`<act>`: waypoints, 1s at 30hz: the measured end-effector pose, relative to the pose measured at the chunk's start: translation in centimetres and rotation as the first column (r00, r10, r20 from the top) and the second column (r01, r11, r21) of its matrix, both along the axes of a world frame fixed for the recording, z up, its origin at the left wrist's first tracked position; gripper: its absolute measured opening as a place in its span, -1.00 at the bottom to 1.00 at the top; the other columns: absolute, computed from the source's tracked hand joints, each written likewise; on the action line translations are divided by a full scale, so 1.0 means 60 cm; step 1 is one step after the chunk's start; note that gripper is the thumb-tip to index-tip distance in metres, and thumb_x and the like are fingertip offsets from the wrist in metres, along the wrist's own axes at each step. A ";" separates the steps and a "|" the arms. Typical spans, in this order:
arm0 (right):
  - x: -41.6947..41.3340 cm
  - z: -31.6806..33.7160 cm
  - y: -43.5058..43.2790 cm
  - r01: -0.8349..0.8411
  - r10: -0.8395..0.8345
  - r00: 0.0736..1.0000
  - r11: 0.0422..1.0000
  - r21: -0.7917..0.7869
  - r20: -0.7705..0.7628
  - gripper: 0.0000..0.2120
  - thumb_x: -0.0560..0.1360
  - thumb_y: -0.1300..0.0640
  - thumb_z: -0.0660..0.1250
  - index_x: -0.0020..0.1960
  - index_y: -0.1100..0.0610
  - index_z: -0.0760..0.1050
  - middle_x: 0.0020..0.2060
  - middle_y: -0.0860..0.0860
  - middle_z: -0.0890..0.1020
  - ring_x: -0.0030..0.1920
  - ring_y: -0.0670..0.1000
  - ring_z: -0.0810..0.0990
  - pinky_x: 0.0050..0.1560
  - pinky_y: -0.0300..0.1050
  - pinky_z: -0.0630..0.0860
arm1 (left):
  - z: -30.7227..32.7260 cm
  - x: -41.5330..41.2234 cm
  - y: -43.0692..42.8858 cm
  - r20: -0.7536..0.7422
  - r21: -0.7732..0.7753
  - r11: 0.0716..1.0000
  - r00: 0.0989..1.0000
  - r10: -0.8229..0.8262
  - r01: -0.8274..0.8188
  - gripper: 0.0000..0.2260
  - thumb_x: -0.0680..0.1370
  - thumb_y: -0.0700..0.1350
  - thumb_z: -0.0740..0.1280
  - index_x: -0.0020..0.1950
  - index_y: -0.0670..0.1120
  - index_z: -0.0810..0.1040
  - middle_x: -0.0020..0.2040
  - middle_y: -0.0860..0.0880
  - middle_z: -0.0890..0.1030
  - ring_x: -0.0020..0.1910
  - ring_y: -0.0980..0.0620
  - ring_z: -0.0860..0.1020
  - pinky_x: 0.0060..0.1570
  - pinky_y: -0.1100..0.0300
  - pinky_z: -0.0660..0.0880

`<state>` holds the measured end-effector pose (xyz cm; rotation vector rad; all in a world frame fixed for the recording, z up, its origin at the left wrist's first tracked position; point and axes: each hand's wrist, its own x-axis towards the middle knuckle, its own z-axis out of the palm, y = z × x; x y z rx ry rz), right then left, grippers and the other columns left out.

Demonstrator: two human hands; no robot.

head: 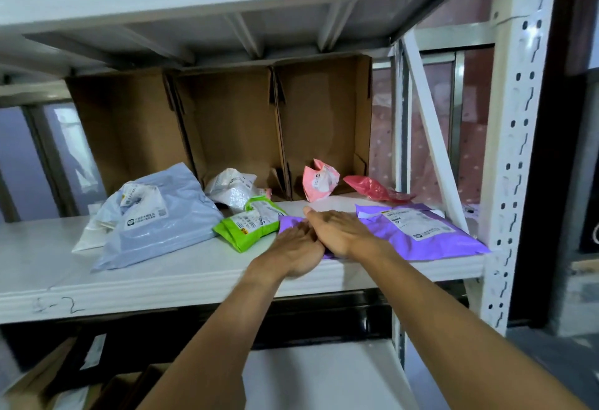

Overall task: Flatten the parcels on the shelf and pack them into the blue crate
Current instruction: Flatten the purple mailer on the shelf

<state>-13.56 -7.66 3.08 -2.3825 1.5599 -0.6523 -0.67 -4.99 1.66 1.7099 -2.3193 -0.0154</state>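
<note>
Head view: purple parcel [421, 231] lying flat at the near right of the white shelf [162, 273], printed label facing up, left end tucked under both hands. Left hand [299, 244] palm down on the parcel's left edge, fingers straight and together, gripping nothing. Right hand [337, 231] just beside it on the right, also palm down, fingers stretched out flat and pointing far-left, partly overlapping the left fingertips, pressing on the purple film rather than holding it. Both bare forearms reaching up from the near bottom edge and converging at the parcel, wrists over the shelf's front lip.

Left of the hands, green parcel [249, 223] touching the purple one. Farther left, large pale blue-grey parcel [155, 215], puffed up. Behind the green one, crumpled white parcel [231, 187]. Far right of centre, crumpled pink parcel [319, 183] and flat red bag [372, 187].

Along the back, open cardboard boxes [227, 127] standing on their sides. At right, perforated white upright [512, 150] of the rack; behind it, pink dotted sheeting [389, 137]. Below at near left, more cardboard [48, 383].
</note>
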 end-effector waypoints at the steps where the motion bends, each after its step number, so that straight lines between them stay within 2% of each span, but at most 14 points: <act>1: 0.000 -0.001 -0.001 0.001 -0.001 1.000 1.000 -0.004 -0.009 -0.23 0.58 -0.34 -0.28 0.21 0.06 0.57 0.22 0.15 0.59 0.25 0.14 0.50 0.31 0.10 0.34 | 0.000 -0.001 0.001 0.006 0.009 1.000 1.000 0.000 0.000 -0.49 0.67 -0.05 0.06 0.63 -0.07 0.12 0.59 -0.11 0.23 0.54 -0.06 0.22 0.50 0.02 0.18; 4: 0.001 0.000 0.001 0.004 -0.005 0.999 1.000 -0.013 -0.040 -0.22 0.59 -0.33 -0.29 0.17 0.09 0.58 0.18 0.17 0.60 0.21 0.16 0.52 0.29 0.11 0.36 | 0.002 0.000 -0.001 0.006 0.014 1.000 1.000 -0.001 0.001 -0.49 0.66 -0.01 0.06 0.62 -0.02 0.14 0.58 -0.10 0.27 0.51 -0.05 0.27 0.47 0.03 0.24; 8: 0.001 0.002 0.001 0.000 -0.001 0.999 1.000 -0.002 -0.053 -0.28 0.60 -0.31 -0.29 -0.18 0.08 0.50 -0.02 0.16 0.59 0.13 0.16 0.53 0.29 0.14 0.35 | 0.015 -0.002 0.007 -0.106 0.137 0.991 0.994 0.017 -0.002 -0.53 0.66 0.03 0.10 0.59 0.07 0.23 0.54 -0.03 0.36 0.46 -0.05 0.35 0.41 0.07 0.31; 10: -0.001 0.002 0.004 0.000 0.000 1.000 1.000 0.003 -0.025 -0.26 0.64 -0.26 -0.28 -0.07 0.14 0.56 0.02 0.20 0.59 0.15 0.19 0.51 0.31 0.14 0.33 | 0.024 0.001 0.011 -0.228 0.214 0.977 0.973 0.042 0.008 -0.56 0.59 0.07 0.16 0.48 0.14 0.39 0.42 0.02 0.50 0.35 -0.03 0.47 0.37 0.05 0.38; 12: 0.000 0.002 0.006 0.010 -0.011 0.999 0.999 -0.038 -0.034 -0.30 0.66 -0.20 -0.27 0.14 0.18 0.55 0.10 0.24 0.59 0.20 0.22 0.50 0.32 0.17 0.32 | 0.032 0.008 0.006 -0.335 0.182 0.983 0.937 0.096 -0.035 -0.64 0.54 0.02 0.18 0.28 0.05 0.58 0.24 -0.03 0.63 0.20 -0.05 0.55 0.27 0.02 0.47; 14: 0.006 -0.007 -0.002 0.012 -0.016 0.998 0.998 -0.061 -0.063 -0.46 0.66 -0.06 -0.22 0.27 0.15 0.45 0.18 0.25 0.57 0.26 0.26 0.48 0.33 0.25 0.32 | 0.031 0.010 -0.001 -0.404 0.033 0.984 0.898 0.173 -0.174 -0.74 0.57 -0.10 0.20 0.07 -0.09 0.67 0.06 -0.14 0.68 0.08 -0.13 0.60 0.11 0.04 0.52; 16: 0.010 -0.019 -0.013 0.025 -0.028 0.999 0.997 -0.074 -0.042 -0.57 0.62 0.05 -0.12 0.25 0.14 0.45 0.22 0.23 0.56 0.28 0.26 0.47 0.32 0.27 0.32 | 0.018 0.007 -0.005 -0.358 -0.131 0.955 0.911 0.206 -0.267 -0.76 0.60 -0.15 0.20 -0.01 -0.11 0.67 -0.01 -0.17 0.69 0.05 -0.20 0.60 -0.01 0.04 0.51; 18: 0.009 -0.020 -0.018 0.052 -0.053 0.999 0.996 -0.073 -0.007 -0.60 0.61 0.10 -0.04 0.23 0.17 0.50 0.23 0.20 0.56 0.28 0.23 0.47 0.33 0.21 0.33 | 0.009 0.002 -0.011 -0.235 -0.152 0.956 0.949 0.212 -0.251 -0.74 0.64 -0.13 0.14 0.14 -0.10 0.62 0.15 -0.18 0.65 0.16 -0.21 0.55 0.05 0.04 0.47; 19: 0.009 -0.019 -0.020 0.049 -0.050 0.999 0.995 -0.085 -0.019 -0.61 0.62 0.12 -0.01 0.25 0.18 0.52 0.25 0.20 0.55 0.29 0.22 0.46 0.34 0.20 0.33 | 0.007 0.003 -0.015 -0.206 -0.089 0.972 0.959 0.197 -0.218 -0.70 0.66 -0.12 0.10 0.27 -0.09 0.56 0.29 -0.18 0.59 0.27 -0.19 0.51 0.16 0.05 0.43; 21: 0.012 -0.019 -0.028 0.032 -0.037 0.997 0.997 -0.075 -0.073 -0.60 0.61 0.12 0.02 0.29 0.17 0.52 0.28 0.19 0.54 0.32 0.22 0.44 0.39 0.22 0.30 | 0.011 0.008 -0.014 -0.162 0.090 0.986 0.975 0.154 -0.141 -0.60 0.70 -0.10 0.04 0.54 -0.08 0.32 0.57 -0.13 0.29 0.54 -0.08 0.24 0.46 0.12 0.19; 22: 0.012 -0.019 -0.031 0.026 -0.033 0.994 0.997 -0.071 -0.107 -0.57 0.58 0.09 0.00 0.29 0.16 0.52 0.29 0.19 0.53 0.33 0.22 0.44 0.40 0.22 0.29 | 0.013 0.010 -0.014 -0.104 0.135 0.985 0.987 0.122 -0.107 -0.56 0.72 -0.08 0.02 0.61 -0.09 0.18 0.63 -0.10 0.13 0.61 -0.04 0.08 0.52 0.14 0.03; 24: 0.012 -0.019 -0.036 0.025 -0.032 0.990 0.999 -0.047 -0.139 -0.50 0.53 0.04 -0.04 0.28 0.14 0.53 0.30 0.19 0.53 0.32 0.22 0.45 0.39 0.20 0.30 | 0.013 0.013 -0.020 0.037 0.138 0.985 0.995 0.097 -0.101 -0.52 0.73 -0.03 0.02 0.63 -0.14 0.07 0.64 -0.14 0.03 0.62 -0.07 -0.02 0.56 0.11 -0.07; 26: 0.011 -0.019 -0.039 0.025 -0.030 0.991 0.999 -0.037 -0.133 -0.57 0.57 0.06 0.00 0.26 0.13 0.55 0.28 0.19 0.53 0.30 0.24 0.46 0.37 0.18 0.33 | 0.009 0.014 -0.026 0.113 0.132 0.985 0.989 0.100 -0.115 -0.49 0.72 0.01 0.02 0.63 -0.17 0.06 0.63 -0.19 0.07 0.62 -0.10 0.01 0.57 0.05 -0.03; 30: 0.013 -0.013 -0.041 0.018 -0.020 0.986 1.000 -0.015 -0.164 -0.63 0.60 0.12 0.06 0.25 0.13 0.56 0.28 0.18 0.54 0.29 0.23 0.47 0.34 0.17 0.36 | 0.011 0.013 -0.024 0.095 0.140 0.985 0.992 0.084 -0.097 -0.51 0.72 0.00 0.04 0.63 -0.13 0.09 0.63 -0.14 0.11 0.61 -0.07 0.04 0.53 0.15 -0.04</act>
